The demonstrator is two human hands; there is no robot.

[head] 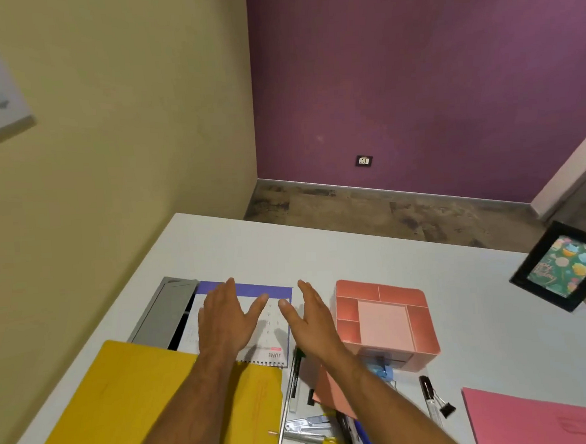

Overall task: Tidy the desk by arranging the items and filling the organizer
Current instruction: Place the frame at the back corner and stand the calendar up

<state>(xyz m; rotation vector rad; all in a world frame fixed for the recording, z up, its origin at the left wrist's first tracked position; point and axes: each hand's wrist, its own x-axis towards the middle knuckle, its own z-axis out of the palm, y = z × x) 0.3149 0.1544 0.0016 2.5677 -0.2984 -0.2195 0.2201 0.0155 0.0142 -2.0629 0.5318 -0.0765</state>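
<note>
We hold our left hand [224,320] and right hand [313,318] flat and empty over the calendar [274,329], likely to straighten it, while the pink organizer [420,329] waits unfilled at three o'clock on the table [286,246].

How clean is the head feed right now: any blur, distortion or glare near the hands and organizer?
Head view: wide-angle lens bends and tilts the walls and desk edges; left hand and right hand are fairly sharp, the calendar print is too washed out to read, the pink organizer evenly lit, shadows soft, no strong glare.
</note>
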